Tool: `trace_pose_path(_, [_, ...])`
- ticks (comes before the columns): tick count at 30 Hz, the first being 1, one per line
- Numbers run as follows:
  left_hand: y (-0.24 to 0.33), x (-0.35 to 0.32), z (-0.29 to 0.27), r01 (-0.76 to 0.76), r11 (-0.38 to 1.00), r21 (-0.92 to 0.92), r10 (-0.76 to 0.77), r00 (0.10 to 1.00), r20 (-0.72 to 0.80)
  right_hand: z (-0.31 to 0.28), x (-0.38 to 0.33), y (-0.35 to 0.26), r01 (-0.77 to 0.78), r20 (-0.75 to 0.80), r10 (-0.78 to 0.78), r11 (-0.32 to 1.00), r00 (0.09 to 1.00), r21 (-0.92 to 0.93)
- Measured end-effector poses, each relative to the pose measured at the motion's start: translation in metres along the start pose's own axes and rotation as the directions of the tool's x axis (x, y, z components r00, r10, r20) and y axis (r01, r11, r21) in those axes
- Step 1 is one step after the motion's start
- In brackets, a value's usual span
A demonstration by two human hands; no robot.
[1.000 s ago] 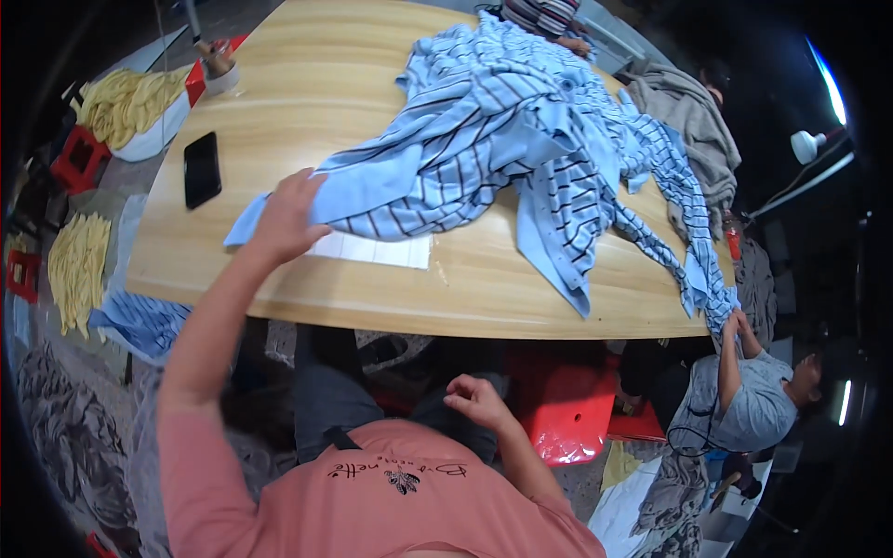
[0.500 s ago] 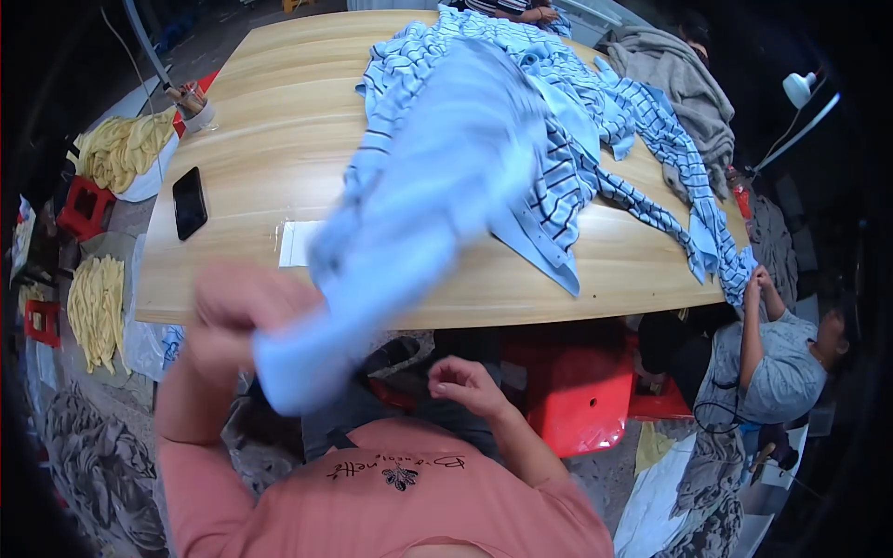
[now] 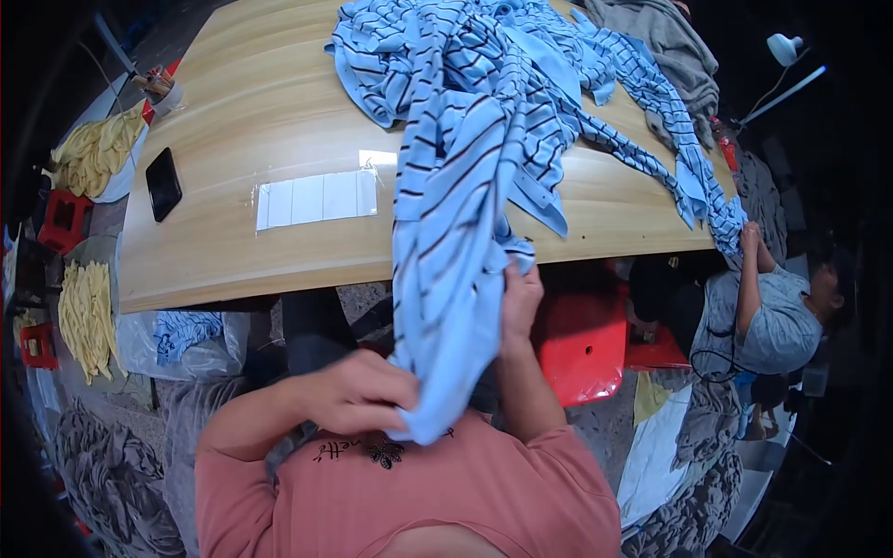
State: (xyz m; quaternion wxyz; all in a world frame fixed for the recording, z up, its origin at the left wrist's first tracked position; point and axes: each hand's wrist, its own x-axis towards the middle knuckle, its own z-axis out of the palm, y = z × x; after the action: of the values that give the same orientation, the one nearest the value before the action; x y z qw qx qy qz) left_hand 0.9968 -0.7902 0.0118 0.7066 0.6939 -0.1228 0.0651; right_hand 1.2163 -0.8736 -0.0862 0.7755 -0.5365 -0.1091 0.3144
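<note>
Cloth (image 3: 446, 214): light blue, dark-striped, creased; lies across the table (image 3: 251, 121) and over its near edge. Left hand (image 3: 372, 395): bent inward, clenched on the cloth's near end. Right hand (image 3: 521, 305): upright at the cloth's right side; grip partly hidden, cannot tell. Long axis: fore-and-aft, near end toward the pink shirt (image 3: 446, 502).

Head view, from the left of two fisheye cameras worn on your head. It faces down past your pink shirt (image 3: 437, 498) to your left hand (image 3: 358, 395) and right hand (image 3: 521, 307), close below, then across the wooden table (image 3: 270, 102) beyond, its near edge bowed.
</note>
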Motion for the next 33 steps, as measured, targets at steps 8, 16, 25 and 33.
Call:
trace_pose_path(8, [-0.048,-0.086,-0.051,0.002,0.994,-0.112,-0.112,0.021,-0.994,-0.020,-0.045,-0.044,0.097,0.217,-0.195,0.914,0.957,0.394])
trace_pose_path(16, [-0.058,0.020,0.003,0.242,0.844,0.479,0.143,0.758,-0.636,-0.002,-0.072,-0.049,0.276,0.807,-0.038,0.948,0.590,-0.157])
trace_pose_path(25, [-0.109,0.050,-0.052,0.242,0.941,0.237,-0.066,0.817,-0.572,0.032,-0.087,-0.036,0.130,0.979,0.097,0.989,-0.181,-0.074])
trace_pose_path(33, [-0.101,0.092,-0.091,0.320,0.861,0.396,-0.020,0.799,-0.602,0.022,-0.078,-0.028,0.133,0.954,0.107,0.989,-0.279,-0.072])
